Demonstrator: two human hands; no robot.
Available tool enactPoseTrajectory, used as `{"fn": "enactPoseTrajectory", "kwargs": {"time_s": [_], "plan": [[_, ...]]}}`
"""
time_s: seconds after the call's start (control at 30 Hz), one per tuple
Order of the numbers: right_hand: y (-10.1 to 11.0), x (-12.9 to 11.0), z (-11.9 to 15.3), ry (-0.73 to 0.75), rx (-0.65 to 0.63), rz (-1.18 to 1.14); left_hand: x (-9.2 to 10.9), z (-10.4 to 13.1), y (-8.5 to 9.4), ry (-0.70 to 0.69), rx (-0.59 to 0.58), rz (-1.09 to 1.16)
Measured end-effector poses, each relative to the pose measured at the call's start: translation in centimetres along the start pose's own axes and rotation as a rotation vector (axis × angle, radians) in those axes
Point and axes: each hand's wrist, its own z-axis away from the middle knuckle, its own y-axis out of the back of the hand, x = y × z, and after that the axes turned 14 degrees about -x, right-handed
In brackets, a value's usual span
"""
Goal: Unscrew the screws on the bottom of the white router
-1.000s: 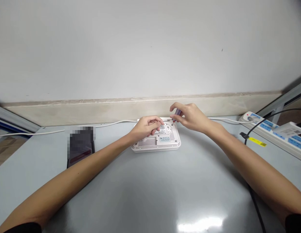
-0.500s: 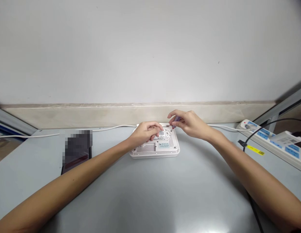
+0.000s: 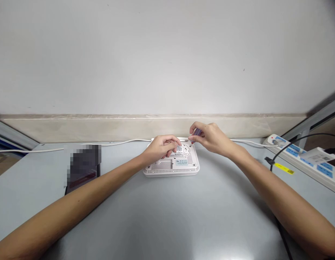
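Note:
A white perforated device with printed labels lies flat on the grey table near the wall. My left hand rests on its upper left part with the fingers curled; whether anything is under them is hidden. In my right hand is a small purple screwdriver, pinched between thumb and fingers. Its reddish tip points down at the device's back right corner, by a round hole there.
A dark phone-like object, partly pixelated, lies at the left beside my forearm. On the right stand a white power strip with blue sockets, a white adapter and a black cable with a yellow tag. A white cable runs along the wall.
The fingers of my right hand have shifted slightly on the screwdriver, which stays at the same corner. My left hand has hardly moved. The view has moved a little.

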Motion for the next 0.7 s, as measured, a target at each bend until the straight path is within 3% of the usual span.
{"fn": "enactPoseTrajectory", "kwargs": {"time_s": [0.2, 0.47, 0.7], "plan": [[-0.02, -0.57, 0.22, -0.008, -0.014, 0.085, -0.09, -0.01, -0.07, -0.019, -0.004, 0.009], [0.24, 0.2, 0.32, 0.09, -0.09, -0.111, -0.06, 0.17, 0.1, 0.032, 0.015, -0.02], [0.04, 0.14, 0.24, 0.065, -0.06, -0.08, 0.26, 0.37, 0.01, 0.049, 0.037, -0.071]]}}
